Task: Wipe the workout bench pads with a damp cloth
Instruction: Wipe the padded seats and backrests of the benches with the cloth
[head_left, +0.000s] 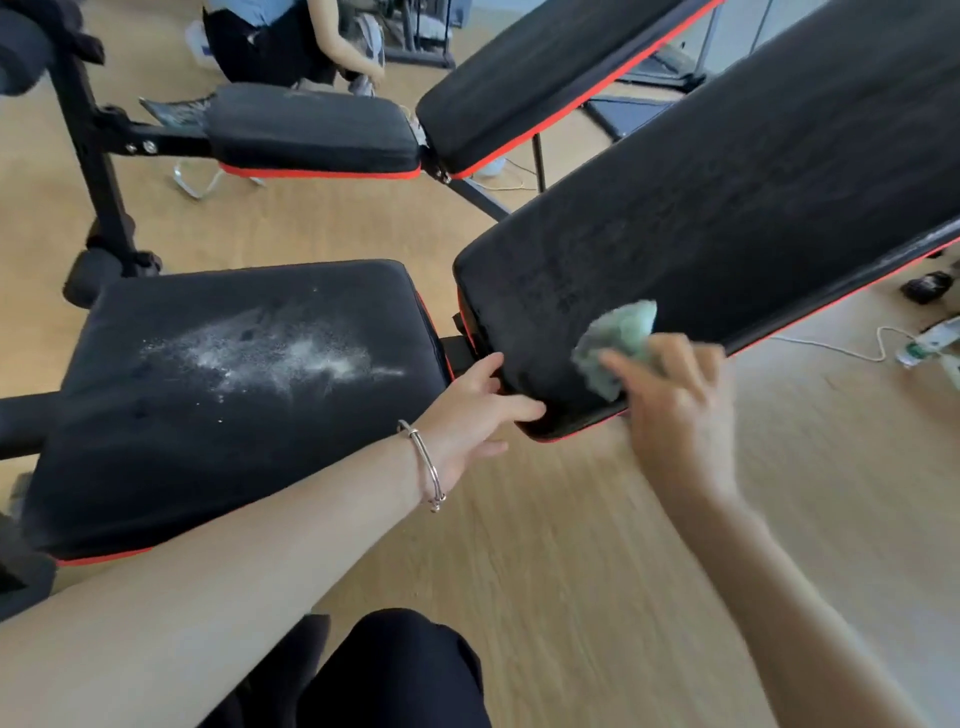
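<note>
right grip (675, 410) clutching a crumpled pale green cloth (621, 332) scrubs the tilted black back pad (727, 208), left grip (483, 410) holds its edge; powdery black seat pad (156, 441) next probably.

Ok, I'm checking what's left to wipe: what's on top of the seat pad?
White powder is scattered across the middle of the seat pad. The left forearm covers its near right edge, so that strip cannot be checked.
</note>
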